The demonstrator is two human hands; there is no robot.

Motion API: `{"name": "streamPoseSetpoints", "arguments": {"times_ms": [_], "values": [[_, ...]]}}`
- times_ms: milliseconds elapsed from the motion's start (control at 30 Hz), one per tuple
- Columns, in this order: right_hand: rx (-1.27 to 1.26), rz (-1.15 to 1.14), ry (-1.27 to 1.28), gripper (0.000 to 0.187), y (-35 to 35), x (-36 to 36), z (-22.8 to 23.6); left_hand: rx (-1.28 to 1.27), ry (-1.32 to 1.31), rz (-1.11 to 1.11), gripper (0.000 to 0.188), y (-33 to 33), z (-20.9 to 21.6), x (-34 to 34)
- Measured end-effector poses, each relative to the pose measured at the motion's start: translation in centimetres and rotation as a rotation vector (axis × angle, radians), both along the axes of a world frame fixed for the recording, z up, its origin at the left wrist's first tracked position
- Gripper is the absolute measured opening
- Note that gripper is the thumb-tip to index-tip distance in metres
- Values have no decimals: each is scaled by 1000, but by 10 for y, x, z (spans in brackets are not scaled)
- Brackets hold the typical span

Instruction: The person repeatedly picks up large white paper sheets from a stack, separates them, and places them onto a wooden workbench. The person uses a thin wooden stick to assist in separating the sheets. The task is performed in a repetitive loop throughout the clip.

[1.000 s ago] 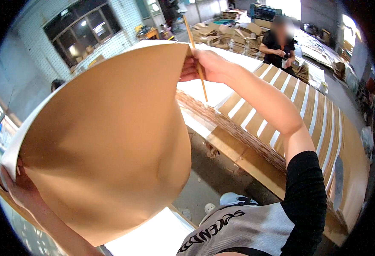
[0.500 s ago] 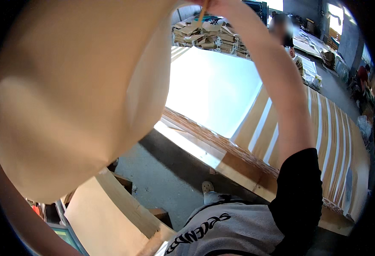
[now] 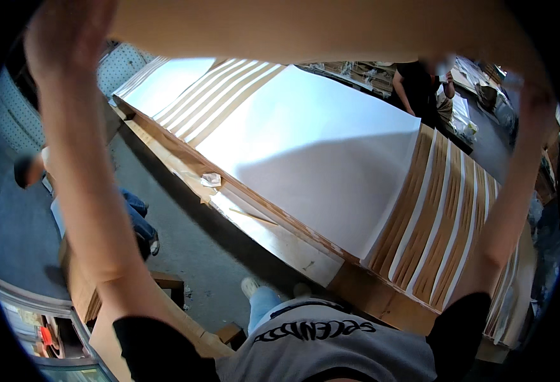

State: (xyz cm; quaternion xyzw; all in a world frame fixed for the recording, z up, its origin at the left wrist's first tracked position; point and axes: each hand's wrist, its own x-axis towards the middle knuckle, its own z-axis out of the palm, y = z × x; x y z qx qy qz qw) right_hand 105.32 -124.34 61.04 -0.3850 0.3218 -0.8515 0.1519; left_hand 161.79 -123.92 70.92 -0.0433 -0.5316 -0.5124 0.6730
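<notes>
A large brown paper sheet point(image 3: 318, 32) is raised overhead across the top of the head view, between my two hands. My left hand point(image 3: 70, 38) is blurred at the sheet's left end, closed on its edge with the fingers mostly cut off. At the right end, my right hand point(image 3: 536, 105) is up too, smeared but closed at the sheet's corner. Below lies a wide white sheet point(image 3: 318, 159) on a long stack, partly in shadow. Fanned brown sheets with white edge strips point(image 3: 436, 216) overlap to its right, and a similar striped fan point(image 3: 229, 95) lies left.
A workbench edge point(image 3: 273, 239) runs diagonally before me, with a thin stick point(image 3: 253, 216) and a crumpled white scrap point(image 3: 210, 180) on it. One person point(image 3: 414, 89) stands beyond the bench, another point(image 3: 136, 213) at left. Brown boards point(image 3: 184, 318) are stacked beside me.
The brown sheet has swung from the left side up across the top. My right hand has moved right, my left arm has come up into view, and more of the bench shows.
</notes>
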Motion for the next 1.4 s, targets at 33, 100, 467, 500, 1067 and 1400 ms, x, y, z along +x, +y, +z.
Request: {"name": "streamPoseSetpoints", "arguments": {"times_ms": [33, 100, 467, 500, 1067, 1400], "values": [[18, -121, 24, 38, 26, -9, -11, 15, 34, 22, 38, -34, -42, -10], [31, -249, -8, 40, 69, 4, -44, 24, 33, 173, 39, -51, -91, -10], [596, -270, -476, 49, 127, 249, -323, 1099, -282, -37, 48, -183, -418, 69], [612, -246, -577, 49, 122, 271, -334, 1149, -332, -35, 48, -190, -443, 75], [866, -301, -712, 25, 141, 310, -437, 1344, -119, -19, 37, -193, -551, 97], [902, -274, -644, 26, 135, 312, -440, 1326, -16, -86, 34, -197, -564, 101]]}}
